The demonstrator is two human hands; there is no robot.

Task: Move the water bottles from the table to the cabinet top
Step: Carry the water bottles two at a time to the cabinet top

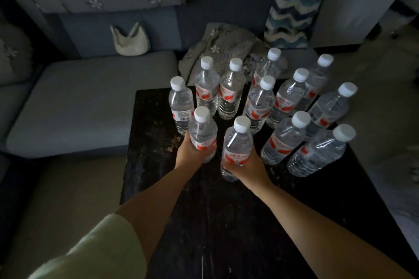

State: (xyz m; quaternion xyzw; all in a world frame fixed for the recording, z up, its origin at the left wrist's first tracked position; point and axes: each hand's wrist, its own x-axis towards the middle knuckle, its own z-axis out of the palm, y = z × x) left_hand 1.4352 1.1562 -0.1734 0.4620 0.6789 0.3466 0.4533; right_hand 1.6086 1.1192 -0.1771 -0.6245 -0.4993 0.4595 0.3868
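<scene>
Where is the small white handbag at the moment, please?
In the head view, the handbag sits on the grey sofa at the upper left, leaning against its backrest, left of the dark table and the bottles.

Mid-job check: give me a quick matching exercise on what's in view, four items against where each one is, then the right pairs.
Items:
1. left hand
2. right hand
3. white handbag
4. zigzag cushion

Places:
A. upright at the far right, behind the bottles
B. on the sofa seat, against the backrest
C. gripping the nearest bottle
D. gripping the bottle just in front of the far-left one

Pairs: 1-D, 2-C, 3-B, 4-A
</scene>
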